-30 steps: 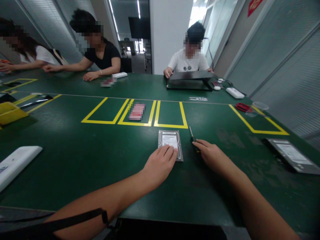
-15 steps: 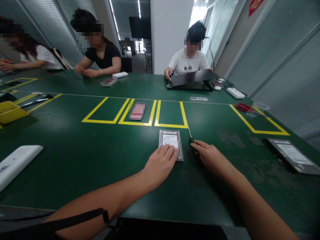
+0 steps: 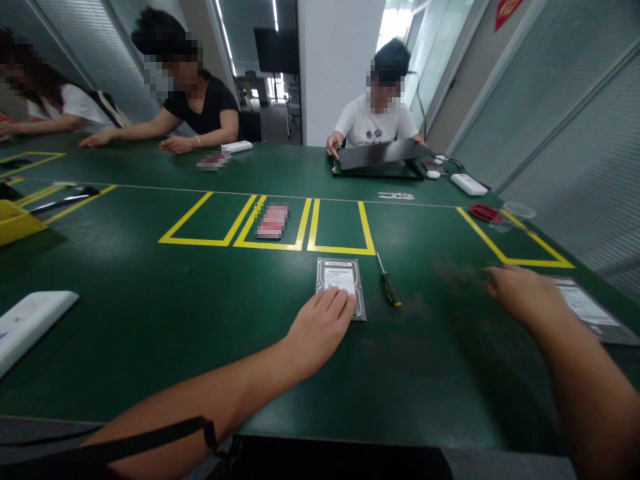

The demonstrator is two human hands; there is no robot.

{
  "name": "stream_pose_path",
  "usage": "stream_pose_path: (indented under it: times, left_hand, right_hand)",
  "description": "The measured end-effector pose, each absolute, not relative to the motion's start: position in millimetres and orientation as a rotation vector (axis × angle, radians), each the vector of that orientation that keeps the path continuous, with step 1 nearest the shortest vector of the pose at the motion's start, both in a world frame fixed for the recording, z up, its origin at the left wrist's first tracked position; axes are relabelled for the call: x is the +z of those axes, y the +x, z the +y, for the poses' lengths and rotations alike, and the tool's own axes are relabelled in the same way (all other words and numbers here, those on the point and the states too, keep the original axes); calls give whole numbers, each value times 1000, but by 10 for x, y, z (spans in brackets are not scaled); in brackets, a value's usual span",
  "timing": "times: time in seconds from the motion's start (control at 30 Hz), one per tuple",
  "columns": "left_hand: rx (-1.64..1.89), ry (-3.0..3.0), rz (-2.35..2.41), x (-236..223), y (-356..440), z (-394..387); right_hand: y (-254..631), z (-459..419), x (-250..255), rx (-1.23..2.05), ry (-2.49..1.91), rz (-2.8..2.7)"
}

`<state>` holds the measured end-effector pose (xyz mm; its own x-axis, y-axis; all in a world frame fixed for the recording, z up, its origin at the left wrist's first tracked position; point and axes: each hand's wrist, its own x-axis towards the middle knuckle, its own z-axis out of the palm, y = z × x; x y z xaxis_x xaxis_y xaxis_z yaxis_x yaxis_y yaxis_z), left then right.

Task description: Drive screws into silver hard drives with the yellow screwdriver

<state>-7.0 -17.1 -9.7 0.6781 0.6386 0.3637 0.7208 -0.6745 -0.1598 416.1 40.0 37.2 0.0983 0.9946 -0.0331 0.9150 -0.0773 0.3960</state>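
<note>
A silver hard drive (image 3: pixel 339 267) with a white label lies flat in front of me. My left hand (image 3: pixel 323 327) rests across its lower part, fingers curled over the label and right side. Just right of the drive lies a screwdriver (image 3: pixel 389 287) with a black and yellow handle, its shaft pointing away, untouched. Over at the right, my right hand (image 3: pixel 525 290) is above the table with fingers stretched out and nothing in them. It partly covers a second hard drive (image 3: pixel 595 310), which has a white label; whether they touch I cannot tell.
Yellow tape frames (image 3: pixel 341 250) mark the green table (image 3: pixel 225 353). A pink pixelated item (image 3: pixel 273 221) lies in one. A white device (image 3: pixel 37 327) is at left, near a yellow bin (image 3: pixel 23 223). Red-handled pliers or cutters (image 3: pixel 485 213) lie at right. Co-workers sit opposite, one holding a dark panel (image 3: pixel 377 155).
My right hand has let go of the screwdriver and moved right to the second hard drive. My left hand stays on the first drive. A co-worker has stretched an arm leftward.
</note>
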Motion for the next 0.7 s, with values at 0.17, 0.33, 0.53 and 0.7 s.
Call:
stream_pose_path:
  times: [0.17,0.33,0.53,0.7]
  left_hand:
    - [-400,-2602,-1073,-91,-76,-166]
    - [-388,-2607,-1075,-92,-84,-155]
    - [-398,-2601,-1064,-72,-83,-158]
    - [-398,-2606,-1071,-77,-80,-158]
  right_hand:
    - [4753,488,292,268,2099,1750]
    - [5014,459,127,270,2113,1681]
    - [5164,431,71,263,2152,1664]
    - [5224,396,77,269,2189,1610]
